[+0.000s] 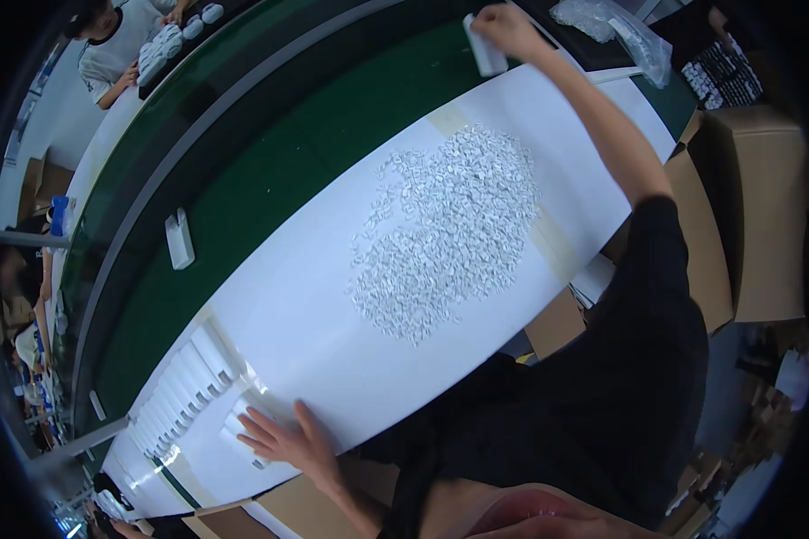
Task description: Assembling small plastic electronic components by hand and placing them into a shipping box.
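Note:
My right hand [512,34] reaches to the far side, over the green conveyor belt [333,135], with its fingers closed at the upper end of a long white plastic casing [489,58]. Near the front edge of the white table [333,377], my left hand [298,449] has its fingers spread. It lies over a few white plastic pieces [237,420], partly covering them. Just beyond it is a row of several similar white casings [184,386], side by side. A wide heap of small white plastic parts [458,225] covers the middle of the table.
Another white casing [180,241] lies on the belt, farther left. Clear plastic bags [616,31] sit at the far right. Cardboard boxes [764,207] stand to my right. Across the belt, a person [121,49] handles white pieces.

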The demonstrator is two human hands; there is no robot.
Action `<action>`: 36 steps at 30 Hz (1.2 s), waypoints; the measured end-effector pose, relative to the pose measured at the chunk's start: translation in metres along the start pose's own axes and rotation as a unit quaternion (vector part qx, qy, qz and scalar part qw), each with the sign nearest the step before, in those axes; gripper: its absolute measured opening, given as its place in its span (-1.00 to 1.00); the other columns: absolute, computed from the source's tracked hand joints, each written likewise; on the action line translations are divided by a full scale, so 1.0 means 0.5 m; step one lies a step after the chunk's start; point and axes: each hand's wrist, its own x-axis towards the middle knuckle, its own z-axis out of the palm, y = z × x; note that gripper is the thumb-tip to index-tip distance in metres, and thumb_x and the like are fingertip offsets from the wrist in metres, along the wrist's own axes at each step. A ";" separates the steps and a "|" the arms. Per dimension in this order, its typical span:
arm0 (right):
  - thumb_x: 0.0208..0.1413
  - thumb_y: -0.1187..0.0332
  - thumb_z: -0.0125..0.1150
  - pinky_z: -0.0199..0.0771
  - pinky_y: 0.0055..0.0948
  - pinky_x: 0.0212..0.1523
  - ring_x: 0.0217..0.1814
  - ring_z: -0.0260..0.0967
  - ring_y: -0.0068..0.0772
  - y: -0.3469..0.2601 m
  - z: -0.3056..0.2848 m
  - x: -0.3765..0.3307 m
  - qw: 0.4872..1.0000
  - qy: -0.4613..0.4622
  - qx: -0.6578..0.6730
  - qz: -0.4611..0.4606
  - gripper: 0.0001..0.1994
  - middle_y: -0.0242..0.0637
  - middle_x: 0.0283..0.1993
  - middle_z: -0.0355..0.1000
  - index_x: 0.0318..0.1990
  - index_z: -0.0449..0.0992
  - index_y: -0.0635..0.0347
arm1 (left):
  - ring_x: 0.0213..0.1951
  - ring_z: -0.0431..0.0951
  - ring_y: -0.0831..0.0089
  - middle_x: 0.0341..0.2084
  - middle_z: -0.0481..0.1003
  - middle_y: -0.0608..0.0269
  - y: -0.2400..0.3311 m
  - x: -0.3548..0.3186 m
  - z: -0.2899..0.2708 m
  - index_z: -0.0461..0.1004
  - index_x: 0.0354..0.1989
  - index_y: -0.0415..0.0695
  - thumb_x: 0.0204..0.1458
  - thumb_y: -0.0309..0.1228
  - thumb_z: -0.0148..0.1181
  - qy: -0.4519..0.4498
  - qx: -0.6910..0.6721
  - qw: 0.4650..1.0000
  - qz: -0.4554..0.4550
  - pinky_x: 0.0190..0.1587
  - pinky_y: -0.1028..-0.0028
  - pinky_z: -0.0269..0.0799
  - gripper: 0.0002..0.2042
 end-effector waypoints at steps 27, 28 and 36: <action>0.13 0.40 0.15 0.50 -0.35 -0.29 -0.36 0.44 -0.21 -0.467 0.287 -0.341 0.815 -0.275 -0.027 -0.509 -0.86 -0.18 -0.34 0.49 -0.28 0.54 0.31 | 0.15 0.37 0.12 0.21 0.33 -0.06 0.109 -0.019 -0.022 0.22 0.32 -0.26 0.20 -0.36 0.17 -0.054 -0.404 0.897 -0.171 0.19 0.26 0.28 -0.47; 0.13 0.39 0.19 0.49 -0.39 -0.30 -0.37 0.42 -0.26 -0.463 0.289 -0.347 0.823 -0.257 -0.039 -0.505 -0.86 -0.21 -0.32 0.48 -0.24 0.53 0.28 | 0.17 0.36 0.13 0.21 0.32 -0.07 0.121 -0.014 -0.033 0.21 0.33 -0.27 0.24 -0.34 0.12 -0.069 -0.526 0.826 -0.190 0.21 0.27 0.26 -0.48; 0.14 0.28 0.08 0.45 -0.31 -0.28 -0.29 0.38 -0.16 -0.560 0.273 -0.561 0.885 -0.320 0.145 -0.307 -0.87 -0.25 -0.31 0.39 -0.34 0.44 0.10 | 0.08 0.38 0.46 0.18 0.36 0.22 0.146 -0.040 0.013 0.26 0.30 -0.07 0.33 -0.36 0.00 -0.238 -0.907 0.305 -0.164 0.13 0.47 0.33 -0.61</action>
